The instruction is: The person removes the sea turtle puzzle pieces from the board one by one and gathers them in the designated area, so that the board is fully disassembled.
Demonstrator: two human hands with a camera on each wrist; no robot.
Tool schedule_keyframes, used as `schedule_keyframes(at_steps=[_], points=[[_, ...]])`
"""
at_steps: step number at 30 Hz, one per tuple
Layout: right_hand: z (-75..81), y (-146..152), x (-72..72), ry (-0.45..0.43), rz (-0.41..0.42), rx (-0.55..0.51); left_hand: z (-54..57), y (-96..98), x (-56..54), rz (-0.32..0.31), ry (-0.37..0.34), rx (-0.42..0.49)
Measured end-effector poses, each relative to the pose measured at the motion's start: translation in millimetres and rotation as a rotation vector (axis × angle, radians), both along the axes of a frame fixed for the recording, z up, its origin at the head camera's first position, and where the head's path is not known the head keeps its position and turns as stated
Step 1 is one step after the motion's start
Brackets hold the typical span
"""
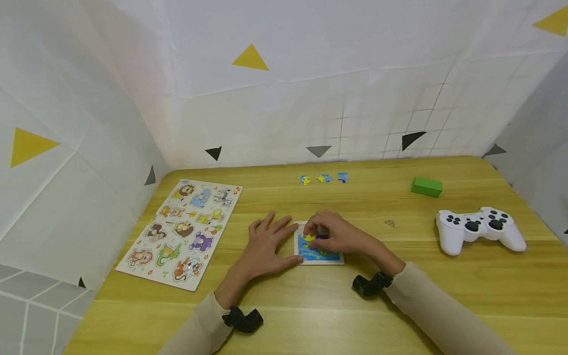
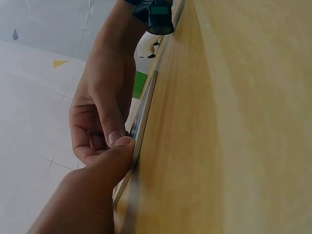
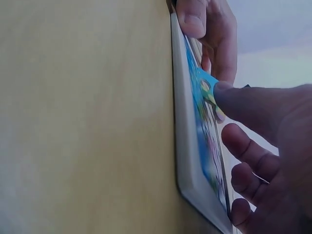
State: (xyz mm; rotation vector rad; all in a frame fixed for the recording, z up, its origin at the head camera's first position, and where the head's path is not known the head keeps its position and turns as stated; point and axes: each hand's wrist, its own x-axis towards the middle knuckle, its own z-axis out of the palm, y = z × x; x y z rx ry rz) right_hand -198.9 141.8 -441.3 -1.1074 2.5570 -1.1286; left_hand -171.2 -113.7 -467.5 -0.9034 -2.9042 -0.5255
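A small jigsaw board [image 1: 319, 263] with a pale frame and a blue, partly filled picture lies on the table between the hands. My left hand [image 1: 267, 246] lies with fingers spread at its left side, thumb and index fingertips touching the frame. My right hand [image 1: 339, 234] is over the board and pinches a blue and yellow puzzle piece [image 3: 206, 87]. In the right wrist view that piece stands tilted up from the picture, the thumb on its near face. The left wrist view shows both hands meeting at the board's edge [image 2: 146, 109], seen side-on.
Several loose puzzle pieces [image 1: 325, 178] lie in a row near the table's back edge. At the left is an animal peg-style board [image 1: 192, 283]. A green block [image 1: 427, 187] and a white game controller [image 1: 479, 228] sit at the right. A white curtain [image 1: 275, 123] hangs behind.
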Motion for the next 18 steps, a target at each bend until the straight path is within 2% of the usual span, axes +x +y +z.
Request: schedule_keyframes(at_steps=[10, 18], points=[[-1.4, -3.5, 0.1, -0.114, 0.032, -0.1, 0.1, -0.4, 0.2, -0.005, 0.001, 0.01], [-0.1, -4.8, 2.0, -0.115, 0.01, -0.09, -2.4, -0.3, -0.5, -0.004, 0.01, 0.007]])
